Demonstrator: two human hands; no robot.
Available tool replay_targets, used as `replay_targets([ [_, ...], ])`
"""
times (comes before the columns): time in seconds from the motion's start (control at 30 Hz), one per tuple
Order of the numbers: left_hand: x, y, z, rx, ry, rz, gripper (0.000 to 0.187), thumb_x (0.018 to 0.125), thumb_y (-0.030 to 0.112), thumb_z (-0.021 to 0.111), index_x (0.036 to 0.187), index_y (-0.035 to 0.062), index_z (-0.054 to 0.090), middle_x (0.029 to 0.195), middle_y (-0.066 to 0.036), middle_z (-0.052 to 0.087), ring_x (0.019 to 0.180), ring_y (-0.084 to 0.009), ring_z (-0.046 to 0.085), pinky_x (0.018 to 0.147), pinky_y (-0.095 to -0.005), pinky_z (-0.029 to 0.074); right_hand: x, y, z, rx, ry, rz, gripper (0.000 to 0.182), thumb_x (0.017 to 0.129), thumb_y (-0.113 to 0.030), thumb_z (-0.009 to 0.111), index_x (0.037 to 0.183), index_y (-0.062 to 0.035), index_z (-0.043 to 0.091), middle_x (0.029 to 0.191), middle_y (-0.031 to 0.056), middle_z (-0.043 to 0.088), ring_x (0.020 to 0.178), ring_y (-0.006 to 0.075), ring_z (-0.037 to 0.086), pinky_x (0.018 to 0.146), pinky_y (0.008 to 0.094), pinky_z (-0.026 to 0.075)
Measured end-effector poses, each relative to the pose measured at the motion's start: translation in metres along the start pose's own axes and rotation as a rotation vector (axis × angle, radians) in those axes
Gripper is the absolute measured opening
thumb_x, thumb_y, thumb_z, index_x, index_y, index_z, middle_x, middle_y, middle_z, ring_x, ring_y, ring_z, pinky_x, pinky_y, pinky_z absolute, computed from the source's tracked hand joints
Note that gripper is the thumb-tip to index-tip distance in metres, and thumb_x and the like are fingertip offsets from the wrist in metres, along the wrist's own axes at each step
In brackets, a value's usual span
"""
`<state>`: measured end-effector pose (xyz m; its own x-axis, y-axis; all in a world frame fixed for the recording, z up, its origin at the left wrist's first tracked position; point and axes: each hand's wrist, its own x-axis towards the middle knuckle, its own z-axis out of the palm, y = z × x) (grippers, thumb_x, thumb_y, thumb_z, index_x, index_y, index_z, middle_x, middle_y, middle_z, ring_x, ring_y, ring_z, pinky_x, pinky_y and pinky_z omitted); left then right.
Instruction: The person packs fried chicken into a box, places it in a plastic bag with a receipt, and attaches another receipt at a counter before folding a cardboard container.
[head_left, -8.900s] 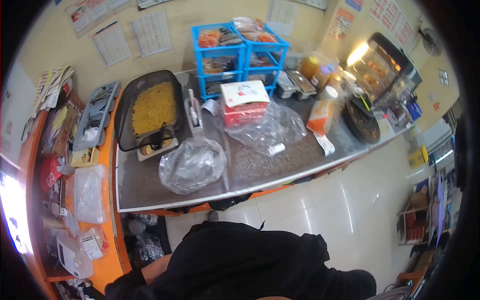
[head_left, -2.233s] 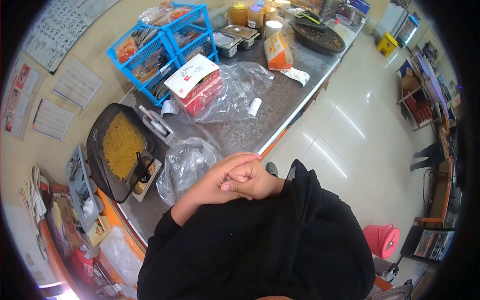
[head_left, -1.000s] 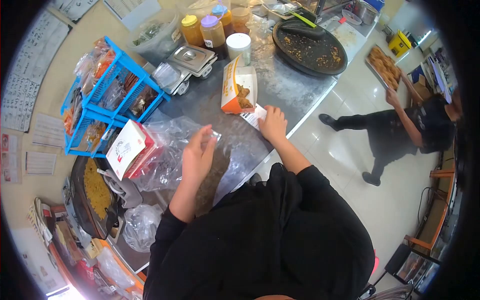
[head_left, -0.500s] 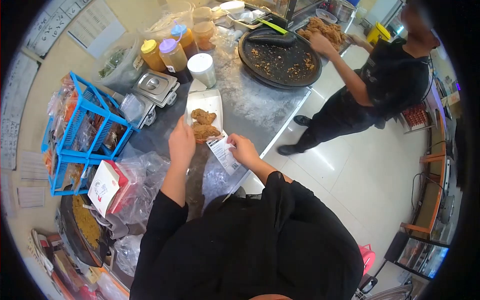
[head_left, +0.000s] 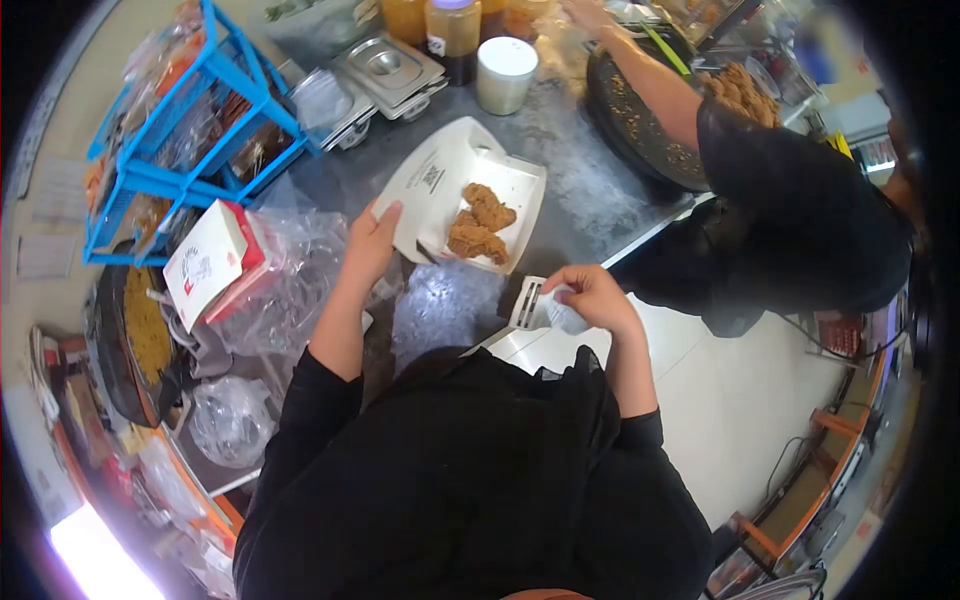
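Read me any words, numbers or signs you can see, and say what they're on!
Nothing here is clear enough to quote.
Open box lid: dark print, too blurred.
Slip in the right hand: dark bars of print, too blurred.
Red-and-white box: a picture and marks, too small.
Purple-lidded bottle: label too small.
Wall papers: too faint.

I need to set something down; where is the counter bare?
Bare counter lies between the open box and the pan, though a co-worker's arm crosses the pan. Another patch lies below the box, between the left hand and the receipt. Crowded: the left, with rack, red box and plastic bag; the back, with jar and steel containers.
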<state>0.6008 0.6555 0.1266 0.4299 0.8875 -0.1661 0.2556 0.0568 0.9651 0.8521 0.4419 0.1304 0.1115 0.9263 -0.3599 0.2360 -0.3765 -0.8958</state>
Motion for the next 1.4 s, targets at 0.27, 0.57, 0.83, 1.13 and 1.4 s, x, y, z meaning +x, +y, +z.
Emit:
replay_targets([
  [0.27, -0.005, -0.01, 0.02, 0.362, -0.034, 0.189, 0.04, 0.096, 0.032, 0.044, 0.128, 0.0078, 0.05, 0.107, -0.021, 0.063, 0.104, -0.0294, 0.06, 0.088, -0.0333, 0.044, 0.103, -0.034, -0.005, -0.603, 0.213, -0.047, 0.03, 0.077, -0.01, 0.047, 0.101, -0.009, 0.065, 0.097, 0.0146, 0.065, 0.092, 0.0288, 0.062, 0.082, 0.0377, 0.047],
  [0.57, -0.022, 0.006, 0.023, 0.292, -0.046, 0.188, 0.043, 0.096, 0.034, 0.042, 0.134, 0.0133, 0.044, 0.117, -0.022, 0.059, 0.112, -0.0334, 0.056, 0.092, -0.0356, 0.043, 0.133, -0.056, 0.033, -1.15, -0.082, 0.059, 0.047, 0.08, -0.017, 0.047, 0.127, -0.0191, 0.052, 0.093, 0.0147, 0.067, 0.088, 0.0315, 0.065, 0.073, 0.0426, 0.051],
  [0.83, -0.033, -0.031, 0.03, 0.056, -0.02, 0.032, 0.098, 0.079, 0.027, 0.072, 0.143, 0.0012, 0.002, 0.145, -0.028, 0.019, 0.129, -0.0372, 0.032, 0.106, -0.0421, 0.03, 0.066, -0.102, -0.024, -0.661, 0.505, 0.015, 0.07, 0.082, -0.017, 0.047, 0.145, -0.0103, 0.017, 0.087, 0.0253, 0.063, 0.078, 0.0408, 0.062, 0.071, 0.0479, 0.048],
  [1.13, -0.047, -0.053, 0.052, -0.602, -0.103, -0.564, 0.072, 0.086, 0.046, 0.06, 0.135, 0.0083, 0.024, 0.126, -0.014, 0.042, 0.107, -0.0295, 0.05, 0.091, -0.0466, 0.042, -0.003, -0.193, -0.124, -0.526, 1.129, -0.408, 0.044, 0.089, -0.023, 0.048, 0.129, -0.0039, 0.043, 0.085, 0.0172, 0.065, 0.08, 0.035, 0.063, 0.072, 0.0429, 0.049],
  [1.4, -0.032, -0.072, 0.055, -0.467, 0.074, -0.441, 0.052, 0.091, 0.048, 0.052, 0.116, 0.0027, 0.049, 0.109, -0.011, 0.056, 0.098, -0.0224, 0.057, 0.083, -0.0351, 0.047, 0.116, 0.003, -0.025, -0.716, 0.417, 0.089, 0.042, 0.092, -0.04, 0.042, 0.1, -0.0065, 0.067, 0.094, 0.0217, 0.065, 0.086, 0.0385, 0.062, 0.08, 0.046, 0.047],
])
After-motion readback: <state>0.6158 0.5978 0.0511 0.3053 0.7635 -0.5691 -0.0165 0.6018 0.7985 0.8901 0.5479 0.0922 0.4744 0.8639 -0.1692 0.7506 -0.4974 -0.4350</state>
